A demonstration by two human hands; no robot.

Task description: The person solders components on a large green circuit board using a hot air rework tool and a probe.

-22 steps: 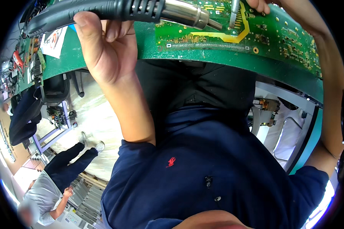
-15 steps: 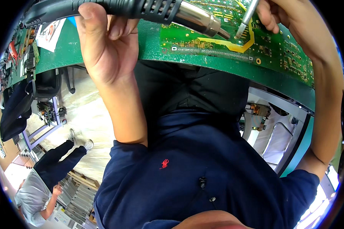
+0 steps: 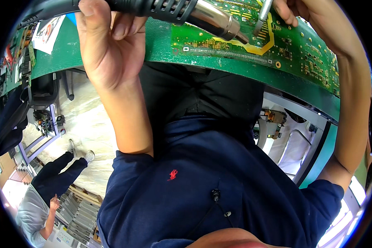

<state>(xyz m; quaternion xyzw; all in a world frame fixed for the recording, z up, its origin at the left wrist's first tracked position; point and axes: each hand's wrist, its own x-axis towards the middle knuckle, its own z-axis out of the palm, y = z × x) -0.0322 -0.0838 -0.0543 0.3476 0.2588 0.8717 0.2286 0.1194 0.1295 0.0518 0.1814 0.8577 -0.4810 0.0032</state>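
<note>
My left hand (image 3: 113, 49) is closed round a black hot air gun (image 3: 169, 9), whose bare metal nozzle (image 3: 219, 22) points down to the right. The nozzle's narrow end is over a green circuit board (image 3: 219, 48), close to a yellow strip (image 3: 258, 50) on it. Beside the nozzle, a grey metal rod-shaped tool (image 3: 264, 15) slants down with its tip at a row of gold pads; its upper part is cut off by the frame. My right hand (image 3: 295, 10) is next to this tool with fingers curled, seemingly gripping it, though the grip is partly out of view.
The board lies on a green work surface (image 3: 159, 45) along its near edge. A printed sheet (image 3: 47, 35) and assorted electronic parts (image 3: 20, 62) are to the left. A person in a grey shirt (image 3: 33, 206) stands at lower left, near a black chair (image 3: 45, 89).
The whole view has shifted slightly, moving most things up and left. The nozzle and rod tip stay over the same part of the board. Both hands keep nearly the same pose.
</note>
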